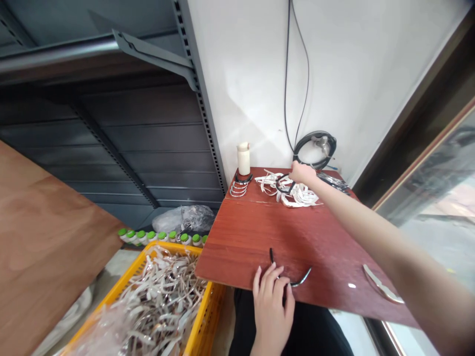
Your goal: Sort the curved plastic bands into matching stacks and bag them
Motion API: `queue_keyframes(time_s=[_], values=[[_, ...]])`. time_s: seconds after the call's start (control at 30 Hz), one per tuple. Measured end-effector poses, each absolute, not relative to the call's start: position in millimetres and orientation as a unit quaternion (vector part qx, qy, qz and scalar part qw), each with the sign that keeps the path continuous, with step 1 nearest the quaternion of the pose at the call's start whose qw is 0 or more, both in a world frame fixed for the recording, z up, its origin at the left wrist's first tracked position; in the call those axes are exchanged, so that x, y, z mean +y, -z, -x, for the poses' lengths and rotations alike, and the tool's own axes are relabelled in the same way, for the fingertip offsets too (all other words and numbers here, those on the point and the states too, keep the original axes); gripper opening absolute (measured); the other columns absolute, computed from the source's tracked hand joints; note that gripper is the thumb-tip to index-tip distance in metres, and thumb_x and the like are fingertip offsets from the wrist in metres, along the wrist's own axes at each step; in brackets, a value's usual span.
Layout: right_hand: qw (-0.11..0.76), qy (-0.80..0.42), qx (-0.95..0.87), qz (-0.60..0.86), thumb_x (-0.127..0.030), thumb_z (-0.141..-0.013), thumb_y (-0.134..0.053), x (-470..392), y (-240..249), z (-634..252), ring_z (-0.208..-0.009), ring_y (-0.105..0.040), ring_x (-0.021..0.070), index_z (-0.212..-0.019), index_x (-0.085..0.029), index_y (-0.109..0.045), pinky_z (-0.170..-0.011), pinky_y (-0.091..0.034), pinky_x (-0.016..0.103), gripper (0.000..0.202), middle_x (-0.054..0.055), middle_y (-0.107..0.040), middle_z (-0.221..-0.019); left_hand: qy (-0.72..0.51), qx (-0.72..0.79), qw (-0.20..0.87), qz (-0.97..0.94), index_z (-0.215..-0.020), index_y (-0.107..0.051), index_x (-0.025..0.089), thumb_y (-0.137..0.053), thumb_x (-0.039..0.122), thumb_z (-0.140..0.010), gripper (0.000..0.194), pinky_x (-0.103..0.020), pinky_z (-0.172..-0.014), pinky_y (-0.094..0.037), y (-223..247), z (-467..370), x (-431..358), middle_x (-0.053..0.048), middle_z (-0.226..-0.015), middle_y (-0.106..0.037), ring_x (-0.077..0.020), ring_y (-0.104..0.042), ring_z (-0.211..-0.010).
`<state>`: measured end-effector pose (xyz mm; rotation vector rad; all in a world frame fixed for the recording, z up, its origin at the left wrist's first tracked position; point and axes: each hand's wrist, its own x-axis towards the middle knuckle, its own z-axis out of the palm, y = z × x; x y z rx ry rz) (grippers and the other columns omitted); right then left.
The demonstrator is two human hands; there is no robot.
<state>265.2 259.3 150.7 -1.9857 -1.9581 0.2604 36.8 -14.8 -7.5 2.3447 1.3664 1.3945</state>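
Observation:
My left hand (272, 294) lies at the front edge of the red-brown table (245, 237), fingers apart, over a curved black and shiny strip (302, 279) that shows on both sides of it. My right hand (302, 174) reaches to the back of the table, its fingers closed on a thin black curved piece (284, 185). Below and around that piece lies a pile of white strips (302, 197). A white curved strip (382, 286) rests near the table's right front edge.
Shiny curved pieces (238, 190) lie by a cream bottle (243, 159) at the back left. A coiled black cable (332, 148) leans on the wall. Left of the table, a yellow crate (200, 321) holds many strips, beside green-capped bottles (162, 236) and grey shelving (156, 123).

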Motion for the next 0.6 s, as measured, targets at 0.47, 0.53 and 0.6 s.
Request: queue_keyframes(time_s=[0.47, 0.53, 0.6], values=[[0.37, -0.631, -0.318, 0.603, -0.03, -0.088, -0.066, 59, -70, -223, -0.056, -0.069, 0.0122, -0.103, -0.021, -0.047, -0.055, -0.058, 0.024, 0.026, 0.01, -0.075, -0.098, -0.438, 0.45, 0.056, -0.776, -0.095, -0.065, 0.024, -0.054, 0.014, -0.09, 0.016, -0.051, -0.11, -0.037, 9, -40, -17, -0.002, -0.102, -0.071, -0.0205, -0.064, -0.11], [0.392, -0.617, -0.305, 0.611, -0.029, -0.09, -0.063, 52, -62, -227, -0.059, -0.069, 0.0109, -0.099, -0.021, -0.047, -0.054, -0.056, 0.022, 0.02, 0.01, -0.074, -0.104, -0.437, 0.451, 0.056, -0.776, -0.096, -0.065, 0.024, -0.054, 0.015, -0.09, 0.016, -0.051, -0.11, -0.037, 9, -41, -18, -0.002, -0.102, -0.071, -0.0206, -0.064, -0.11], [0.356, -0.578, -0.358, 0.641, -0.032, -0.091, -0.06, 49, -61, -238, -0.052, -0.065, 0.0095, -0.097, -0.021, -0.049, -0.047, -0.051, 0.021, 0.016, 0.007, -0.074, -0.101, -0.436, 0.451, 0.056, -0.777, -0.096, -0.065, 0.024, -0.054, 0.015, -0.09, 0.015, -0.051, -0.11, -0.037, 9, -41, -18, -0.003, -0.102, -0.071, -0.0206, -0.065, -0.109]])
